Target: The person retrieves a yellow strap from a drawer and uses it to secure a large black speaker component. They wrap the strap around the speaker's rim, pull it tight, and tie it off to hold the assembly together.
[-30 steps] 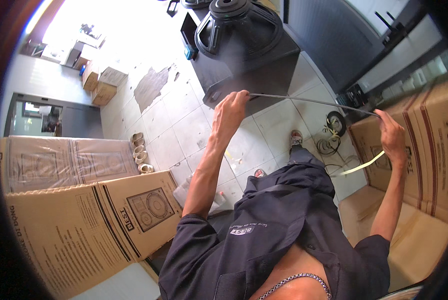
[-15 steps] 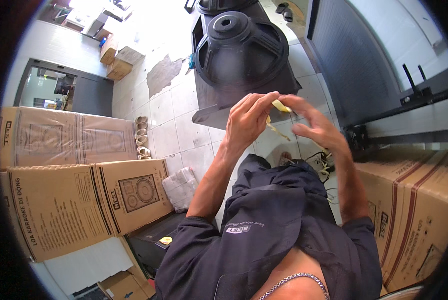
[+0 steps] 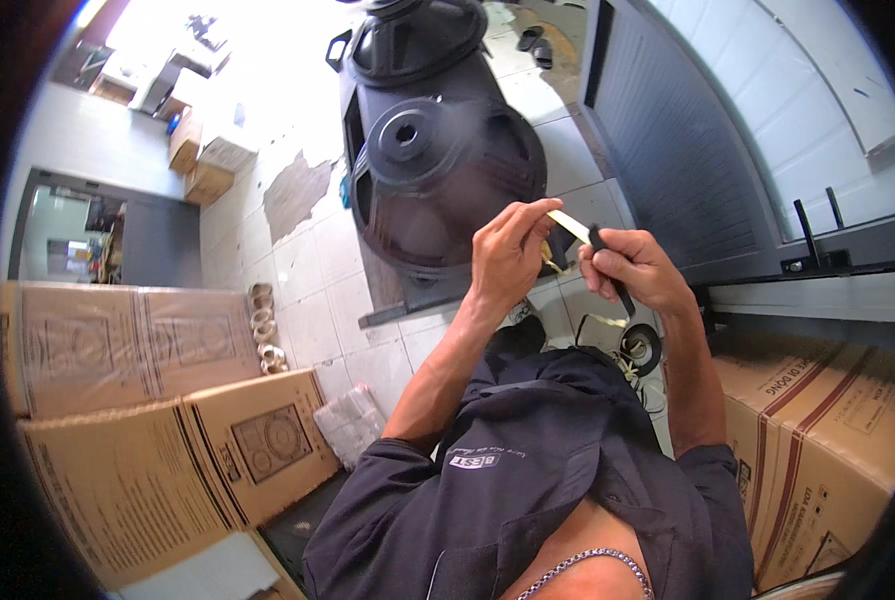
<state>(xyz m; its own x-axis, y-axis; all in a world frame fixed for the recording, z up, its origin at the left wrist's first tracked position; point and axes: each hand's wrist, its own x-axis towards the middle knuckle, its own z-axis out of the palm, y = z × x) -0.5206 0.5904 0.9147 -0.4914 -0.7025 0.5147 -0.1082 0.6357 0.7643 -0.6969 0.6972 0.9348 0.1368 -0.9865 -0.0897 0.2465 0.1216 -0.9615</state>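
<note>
In front of my torso, both hands hold parts of a narrow strip. My left hand (image 3: 508, 252) is closed, its thumb and fingers pinching the end of a pale yellow strip (image 3: 570, 226), which looks like a backing. My right hand (image 3: 640, 268) is closed around a flexible black strip (image 3: 624, 296), apparently tape, which hangs below the fingers. The pale strip runs between the hands and meets the black one by my right fingers. A thin curled yellow piece (image 3: 551, 258) dangles beneath my left hand. Just beyond stands a large black speaker driver (image 3: 406, 140), cone side down.
A second driver (image 3: 418, 45) stands farther back on the same black cabinet (image 3: 383, 315). A black ring-shaped roll (image 3: 643, 350) with loose strips is low by my right leg. Cardboard cartons (image 3: 263, 440) flank me on the left, another carton (image 3: 818, 440) on the right. Shoes (image 3: 265, 330) line the floor.
My right hand has moved lower and now shows the black strip in its fingers. The pale strip is stretched between my hands. The view has shifted, and the black roll has come into sight.
</note>
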